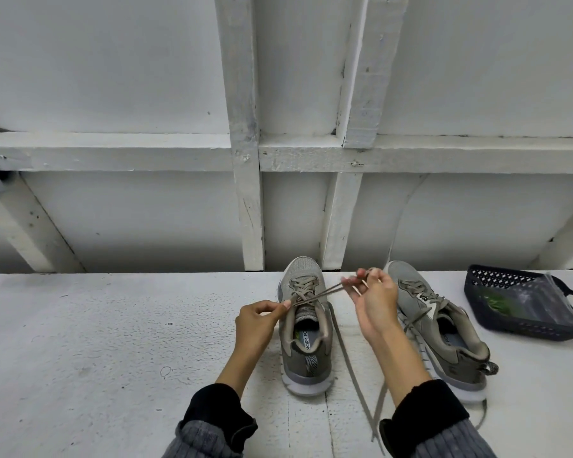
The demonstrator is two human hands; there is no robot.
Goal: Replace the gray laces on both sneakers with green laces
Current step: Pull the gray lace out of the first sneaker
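Head view: both hands, left [260,320] and right [374,297], pinch the gray lace [318,293] above the left sneaker [306,328].

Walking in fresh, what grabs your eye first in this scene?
First, two bare hands at the centre: the left hand pinches the gray lace at the left gray mesh sneaker, and the right hand pulls it taut above. A second gray sneaker leans just to the right, still laced. At the far right of the white table, a dark perforated plastic basket holds a clear bag showing something green.
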